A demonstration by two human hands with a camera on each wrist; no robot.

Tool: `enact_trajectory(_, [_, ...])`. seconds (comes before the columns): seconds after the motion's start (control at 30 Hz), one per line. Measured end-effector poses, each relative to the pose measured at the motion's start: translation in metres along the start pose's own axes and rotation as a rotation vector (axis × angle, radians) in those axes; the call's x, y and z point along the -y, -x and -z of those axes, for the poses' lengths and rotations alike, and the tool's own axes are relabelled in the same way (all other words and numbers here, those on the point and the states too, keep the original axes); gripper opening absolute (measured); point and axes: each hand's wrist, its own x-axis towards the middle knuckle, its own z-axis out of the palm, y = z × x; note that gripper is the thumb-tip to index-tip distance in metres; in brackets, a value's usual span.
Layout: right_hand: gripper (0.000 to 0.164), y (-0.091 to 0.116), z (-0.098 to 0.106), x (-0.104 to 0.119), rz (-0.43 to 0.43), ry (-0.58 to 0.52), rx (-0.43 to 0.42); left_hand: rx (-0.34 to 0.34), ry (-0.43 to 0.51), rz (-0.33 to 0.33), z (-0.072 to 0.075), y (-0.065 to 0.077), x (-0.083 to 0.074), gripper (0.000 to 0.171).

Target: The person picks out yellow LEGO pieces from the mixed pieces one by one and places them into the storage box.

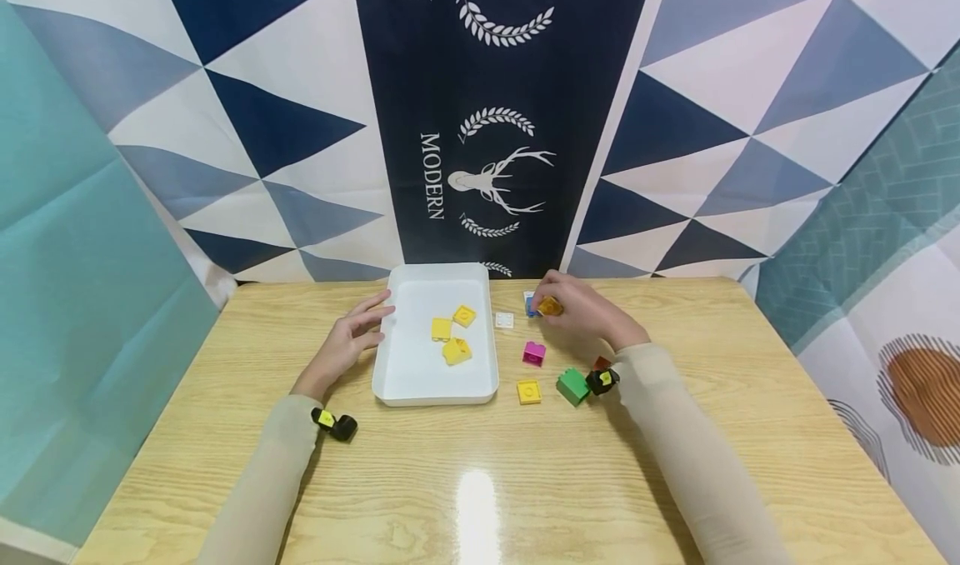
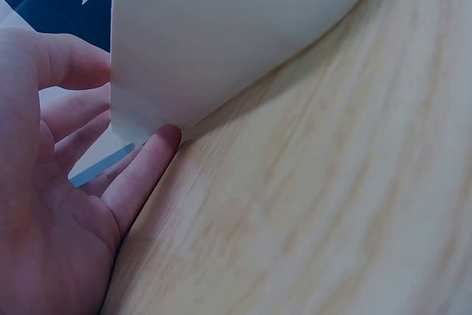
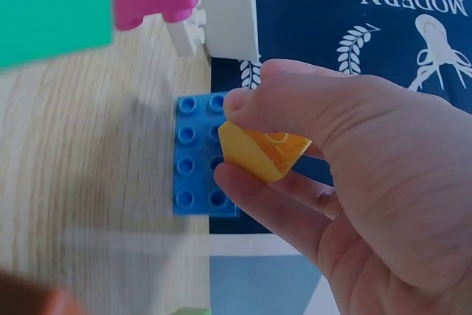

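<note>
My left hand [image 1: 347, 340] rests its fingertips against the left wall of a white tray [image 1: 405, 373], with the fingers mostly extended. Up close in the left wrist view, the fingers [image 2: 144, 175] touch the tray's outer side near the tabletop. Several yellow toy bricks [image 1: 442, 329] lie inside the tray. To the tray's right, my right hand [image 1: 583, 305] pinches a yellow sloped toy brick [image 3: 258, 154] between thumb and fingers. That brick is over or beside a studded blue toy brick [image 3: 186, 166]; whether they touch cannot be told.
Right of the tray lie a white brick [image 1: 505, 320], a magenta brick [image 1: 534, 353], a yellow brick [image 1: 528, 392] and a green brick [image 1: 573, 387]. A reddish brick [image 1: 602, 363] is partly hidden by the right wrist camera. Patterned cloth [image 1: 480, 240] hangs behind the wooden table [image 1: 420, 482].
</note>
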Motion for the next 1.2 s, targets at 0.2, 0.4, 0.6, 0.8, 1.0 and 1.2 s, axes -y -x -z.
enact_trajectory(0.2, [0.017, -0.006, -0.002, 0.007, -0.016, -0.005, 0.007, 0.003, -0.01, -0.005, -0.001, -0.001, 0.0, 0.047])
enact_trajectory(0.4, [0.017, -0.014, -0.003, 0.012, -0.005, 0.002, 0.009, 0.001, 0.001, 0.016, -0.001, -0.002, -0.001, 0.048])
enact_trajectory(0.6, [0.018, -0.023, -0.003, 0.019, 0.015, -0.005, 0.012, 0.004, -0.015, 0.012, 0.0, -0.001, -0.001, 0.048])
enact_trajectory(0.8, [0.019, -0.03, -0.003, 0.027, 0.023, 0.0, 0.022, 0.0, -0.019, 0.013, 0.0, -0.001, -0.001, 0.048])
enact_trajectory(1.0, [0.019, -0.036, -0.005, 0.034, 0.034, 0.002, 0.03, 0.003, -0.011, 0.016, -0.001, -0.001, -0.001, 0.047])
enact_trajectory(1.2, [0.019, -0.043, -0.007, 0.045, 0.012, -0.013, 0.033, 0.0, -0.017, 0.017, 0.0, -0.001, 0.0, 0.048])
